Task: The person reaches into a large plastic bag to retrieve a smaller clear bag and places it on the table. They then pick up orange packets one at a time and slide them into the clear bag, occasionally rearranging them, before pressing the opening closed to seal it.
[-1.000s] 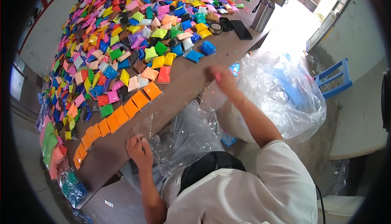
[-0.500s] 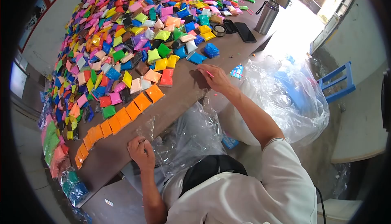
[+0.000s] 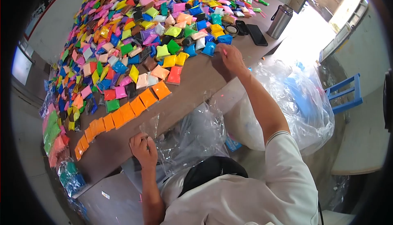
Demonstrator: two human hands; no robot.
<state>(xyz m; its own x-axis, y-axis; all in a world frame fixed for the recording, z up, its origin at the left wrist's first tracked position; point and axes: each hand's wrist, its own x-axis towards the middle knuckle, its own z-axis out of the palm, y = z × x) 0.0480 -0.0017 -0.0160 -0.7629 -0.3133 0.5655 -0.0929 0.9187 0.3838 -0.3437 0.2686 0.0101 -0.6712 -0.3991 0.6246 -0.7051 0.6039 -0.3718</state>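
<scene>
Left hand [image 3: 144, 149], beside clear plastic [image 3: 192, 133]; right hand [image 3: 232, 57], beside blue packets [image 3: 209, 49]; orange packets [image 3: 127, 111] lie in a row.

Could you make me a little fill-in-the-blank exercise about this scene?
1. The packets in the neat row are all ____.
2. The thing lying nearest the metal flask is a black ____.
3. The hand beside the blue packets is the person's ____ hand.

Missing words: orange; phone; right.
</scene>
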